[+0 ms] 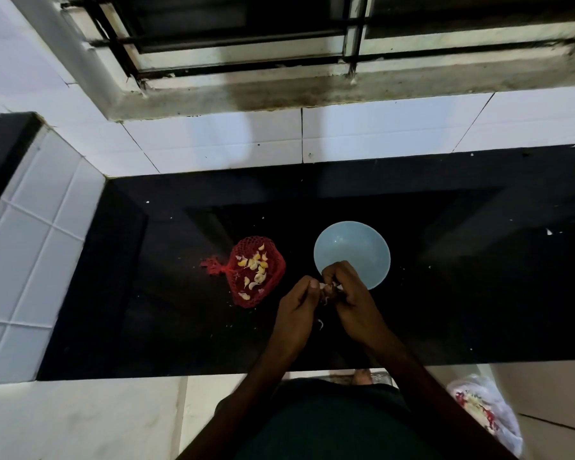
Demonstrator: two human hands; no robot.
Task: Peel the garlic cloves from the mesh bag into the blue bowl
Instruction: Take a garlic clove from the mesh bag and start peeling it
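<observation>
A red mesh bag (255, 272) lies on the black counter, spread open, with several pale garlic cloves (255, 264) in it. Right of it stands the light blue bowl (352, 249); its inside looks bare. Just in front of the bowl's near rim, my left hand (296, 307) and my right hand (351, 298) meet, and both pinch one small garlic clove (327, 288) between their fingertips. A strip of pale skin hangs below the clove. Most of the clove is hidden by the fingers.
The black counter (462, 293) runs from a white tiled wall on the left to the right edge of view. Skin flecks dot it. A barred window sits above the back tiles. A plastic bag (487, 413) lies on the floor at lower right.
</observation>
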